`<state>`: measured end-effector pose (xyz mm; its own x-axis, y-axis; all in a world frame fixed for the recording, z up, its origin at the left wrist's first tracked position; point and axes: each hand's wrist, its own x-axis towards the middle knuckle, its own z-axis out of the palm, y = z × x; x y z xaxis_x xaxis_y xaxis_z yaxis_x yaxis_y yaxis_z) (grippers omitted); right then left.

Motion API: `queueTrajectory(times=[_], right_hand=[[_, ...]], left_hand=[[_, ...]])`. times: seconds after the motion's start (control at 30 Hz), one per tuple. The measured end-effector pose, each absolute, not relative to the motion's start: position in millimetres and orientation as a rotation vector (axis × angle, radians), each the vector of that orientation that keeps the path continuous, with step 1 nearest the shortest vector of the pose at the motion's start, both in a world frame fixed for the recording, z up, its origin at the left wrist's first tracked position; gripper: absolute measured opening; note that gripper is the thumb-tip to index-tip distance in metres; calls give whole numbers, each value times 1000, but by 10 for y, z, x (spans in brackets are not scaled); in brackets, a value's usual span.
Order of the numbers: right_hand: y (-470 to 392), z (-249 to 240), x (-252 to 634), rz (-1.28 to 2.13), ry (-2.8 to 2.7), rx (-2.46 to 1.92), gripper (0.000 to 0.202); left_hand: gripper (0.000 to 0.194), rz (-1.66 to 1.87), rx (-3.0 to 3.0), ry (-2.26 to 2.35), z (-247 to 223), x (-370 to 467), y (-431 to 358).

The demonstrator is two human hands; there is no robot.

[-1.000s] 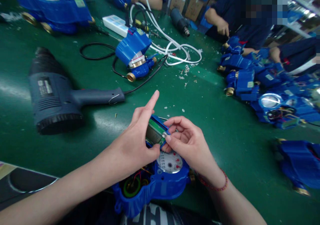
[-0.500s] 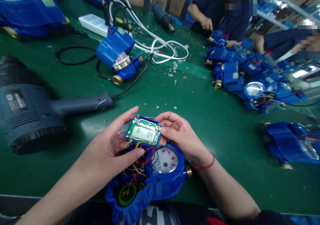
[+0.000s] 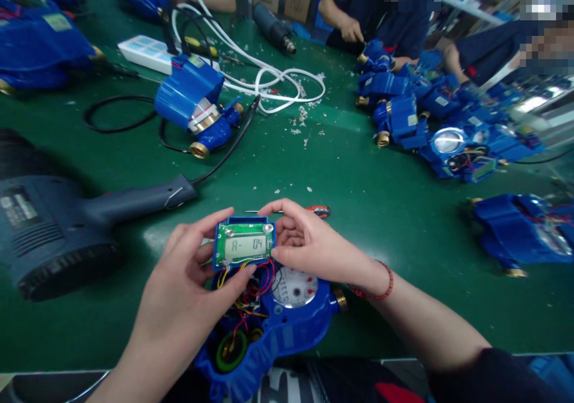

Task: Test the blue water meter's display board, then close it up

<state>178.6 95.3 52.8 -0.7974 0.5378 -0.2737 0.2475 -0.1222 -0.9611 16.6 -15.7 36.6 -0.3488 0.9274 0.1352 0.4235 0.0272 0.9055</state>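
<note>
At the far left we see blue meters [image 3: 38,50] on the green table [image 3: 341,170], and nearer us a large heat gun [image 3: 49,217] lying with its handle pointing right. Beyond it sit a white power strip [image 3: 143,53] and, just in front of that, a lone blue meter [image 3: 191,92] with brass ends.

Our left hand [image 3: 179,277] is half curled round the left side of the small display board [image 3: 244,246], fingers behind it and thumb along its lower edge, so we have hold of it there. The board sits between our two hands, above the open meter [image 3: 291,325], face up to us, its screen reading "A- 04". Coloured wires [image 3: 271,272] hang below it, beside the meter's round dial [image 3: 293,289].

Our right hand [image 3: 309,244] is loosely curled, thumb tip at the board's right edge; we cannot tell whether it grips. Just beyond that hand shows a screwdriver [image 3: 320,211] with an orange handle.

Farther right, a co-worker's hand [image 3: 351,30] is near a crowd of blue meters [image 3: 399,116]; another blue meter [image 3: 515,229] lies apart, near the right edge.
</note>
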Motion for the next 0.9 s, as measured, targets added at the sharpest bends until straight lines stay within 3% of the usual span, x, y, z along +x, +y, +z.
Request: queueTrajectory(times=[0.2, 0.37, 0.57, 0.9], right_hand=[[976, 529, 1685, 1721, -2273, -936, 46], [1035, 683, 1582, 1517, -2588, -1123, 11], [1033, 869, 1498, 1155, -2788, -1152, 9], [989, 858, 1453, 1101, -2738, -1164, 5]], left_hand=[[57, 1337, 1468, 1893, 378, 208, -246], [54, 1384, 1520, 1864, 368, 214, -279], [55, 1384, 1560, 1787, 356, 207, -322], [52, 1416, 1601, 1860, 431, 252, -310]])
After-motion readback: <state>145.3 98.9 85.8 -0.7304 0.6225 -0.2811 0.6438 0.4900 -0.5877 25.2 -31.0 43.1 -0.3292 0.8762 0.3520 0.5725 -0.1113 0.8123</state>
